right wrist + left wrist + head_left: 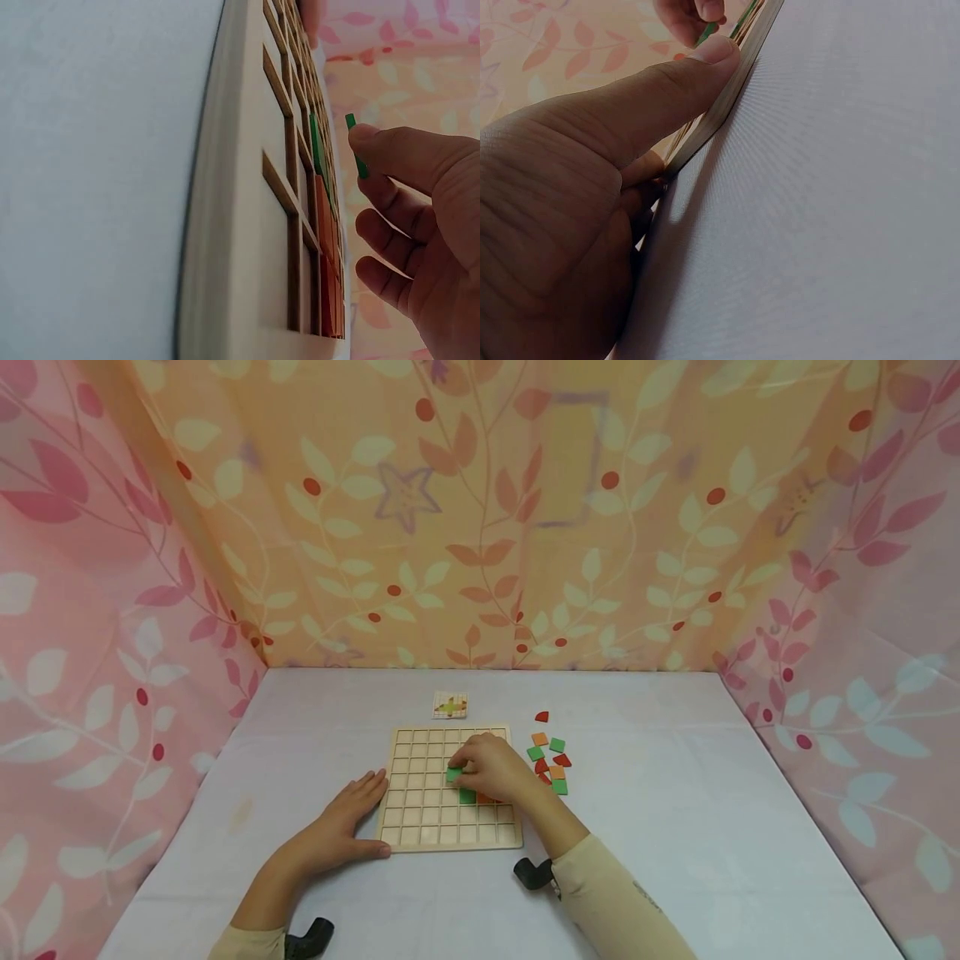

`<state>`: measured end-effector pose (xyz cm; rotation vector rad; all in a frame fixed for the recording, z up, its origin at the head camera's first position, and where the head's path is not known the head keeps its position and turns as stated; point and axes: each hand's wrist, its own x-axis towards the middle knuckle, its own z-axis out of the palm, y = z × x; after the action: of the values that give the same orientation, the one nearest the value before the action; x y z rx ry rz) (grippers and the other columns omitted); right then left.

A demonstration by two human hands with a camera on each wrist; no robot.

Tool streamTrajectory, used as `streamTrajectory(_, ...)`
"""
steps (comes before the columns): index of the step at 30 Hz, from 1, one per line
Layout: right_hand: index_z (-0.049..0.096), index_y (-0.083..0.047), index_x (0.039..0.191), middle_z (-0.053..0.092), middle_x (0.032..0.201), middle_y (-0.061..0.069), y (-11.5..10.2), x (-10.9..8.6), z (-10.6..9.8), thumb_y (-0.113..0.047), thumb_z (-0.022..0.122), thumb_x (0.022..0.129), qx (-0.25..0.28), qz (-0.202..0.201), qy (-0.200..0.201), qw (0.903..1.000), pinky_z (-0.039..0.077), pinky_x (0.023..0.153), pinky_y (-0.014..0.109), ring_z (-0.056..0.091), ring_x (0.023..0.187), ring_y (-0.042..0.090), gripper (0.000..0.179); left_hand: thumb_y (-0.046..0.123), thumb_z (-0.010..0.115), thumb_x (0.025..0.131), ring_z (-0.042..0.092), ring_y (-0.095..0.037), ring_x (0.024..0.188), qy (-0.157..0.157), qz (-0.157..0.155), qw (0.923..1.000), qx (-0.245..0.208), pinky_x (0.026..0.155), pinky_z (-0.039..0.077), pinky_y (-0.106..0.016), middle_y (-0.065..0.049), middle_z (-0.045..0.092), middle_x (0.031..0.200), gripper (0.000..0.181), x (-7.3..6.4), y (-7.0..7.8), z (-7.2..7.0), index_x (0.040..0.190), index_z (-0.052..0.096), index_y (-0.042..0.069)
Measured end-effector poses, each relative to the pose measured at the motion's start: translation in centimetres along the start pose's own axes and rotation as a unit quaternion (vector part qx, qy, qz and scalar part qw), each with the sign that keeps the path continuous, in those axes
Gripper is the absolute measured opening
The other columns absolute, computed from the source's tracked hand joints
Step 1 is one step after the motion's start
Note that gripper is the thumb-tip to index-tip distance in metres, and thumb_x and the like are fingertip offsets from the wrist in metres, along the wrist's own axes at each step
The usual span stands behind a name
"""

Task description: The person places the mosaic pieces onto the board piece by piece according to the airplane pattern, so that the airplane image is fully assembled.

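Observation:
My right hand point(491, 768) pinches a small green square tile point(453, 774) between thumb and forefinger. In the right wrist view that tile point(357, 150) is held just off the board, its other fingers loosely bent. Below it lies a wooden grid board point(420, 818). A green tile point(467, 796) sits in one of its cells, with an orange tile point(482, 799) beside it; a red piece point(325, 296) also shows in the right wrist view. My left hand point(337, 827) touches the board's left edge with extended fingers, its thumb point(705, 56) at the near left corner.
Right of the board lie several loose pieces: green squares point(557, 745), orange squares point(540, 739) and red quarter-round pieces point(542, 717). Behind the board is a small pattern card point(450, 705). A white cloth covers the table point(675, 827), and patterned curtains point(480, 527) enclose it.

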<state>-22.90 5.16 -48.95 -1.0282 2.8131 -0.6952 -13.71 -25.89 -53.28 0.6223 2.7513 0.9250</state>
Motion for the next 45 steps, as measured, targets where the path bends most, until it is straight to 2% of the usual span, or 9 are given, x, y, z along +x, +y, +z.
streamTrajectory(4,0.080,-0.025,0.110,0.071,0.106,-0.011,0.0,0.3,0.2,-0.033,0.079,0.090,-0.004,0.000,-0.008,1.0000,0.047,0.103,0.036,0.060,0.106,0.012,0.022,0.061,0.083,0.074,0.011,-0.031,0.159,0.001,0.002,1.0000,-0.003,0.118,-0.012,-0.009,-0.004,0.018,0.171,0.117,0.0,0.1,-0.1,0.162,0.028,0.006)
streamTrajectory(13,0.080,-0.024,0.109,0.071,0.101,-0.013,0.2,0.8,0.9,-0.030,0.081,0.089,0.004,0.002,-0.020,0.9998,0.050,0.092,0.032,0.059,0.094,0.007,0.021,0.060,0.083,0.074,0.010,-0.030,0.159,0.001,-0.001,1.0000,-0.005,0.117,-0.012,-0.008,-0.003,0.018,0.171,0.117,0.1,0.2,-0.1,0.162,0.027,0.007)
streamTrajectory(23,0.080,-0.025,0.109,0.071,0.100,-0.013,-0.1,1.0,0.7,-0.031,0.082,0.087,-0.001,0.017,-0.034,0.9993,0.048,0.094,0.034,0.058,0.096,0.008,0.023,0.057,0.085,0.074,0.010,-0.031,0.159,0.001,-0.001,1.0000,-0.004,0.119,-0.011,-0.010,-0.005,0.019,0.171,0.116,0.1,0.4,-0.2,0.162,0.028,0.005)
streamTrajectory(31,0.080,-0.023,0.110,0.070,0.099,-0.011,-0.3,1.0,0.5,-0.030,0.082,0.087,0.005,0.020,-0.037,0.9991,0.048,0.092,0.034,0.057,0.094,0.009,0.024,0.059,0.084,0.074,0.010,-0.030,0.160,0.000,-0.004,1.0000,-0.006,0.124,-0.009,-0.018,-0.004,0.018,0.172,0.117,0.2,0.4,-0.1,0.162,0.027,0.007)
streamTrajectory(36,0.080,-0.024,0.112,0.069,0.103,-0.010,-0.1,0.7,0.6,-0.027,0.081,0.088,0.001,0.006,-0.028,0.9996,0.048,0.092,0.033,0.057,0.096,0.009,0.025,0.061,0.082,0.075,0.010,-0.030,0.160,-0.004,-0.002,1.0000,-0.008,0.119,-0.012,-0.010,-0.005,0.018,0.171,0.117,0.1,0.3,0.1,0.162,0.027,0.006)
streamTrajectory(40,0.080,-0.023,0.114,0.069,0.107,-0.010,-0.4,0.3,-0.1,-0.024,0.077,0.089,-0.006,-0.007,-0.008,0.9999,0.047,0.099,0.036,0.058,0.104,0.012,0.025,0.063,0.081,0.075,0.010,-0.030,0.159,-0.006,-0.005,1.0000,-0.002,0.118,-0.012,-0.010,-0.004,0.018,0.172,0.117,-0.1,0.2,0.1,0.162,0.027,0.007)
streamTrajectory(45,0.079,-0.020,0.116,0.068,0.111,-0.007,-1.2,-0.5,-2.3,-0.023,0.074,0.092,0.005,-0.019,0.007,0.9998,0.046,0.103,0.041,0.057,0.112,0.016,0.025,0.062,0.082,0.075,0.010,-0.031,0.159,-0.001,-0.006,1.0000,0.001,0.125,-0.007,-0.022,-0.004,0.018,0.172,0.117,0.0,0.2,0.0,0.162,0.027,0.007)
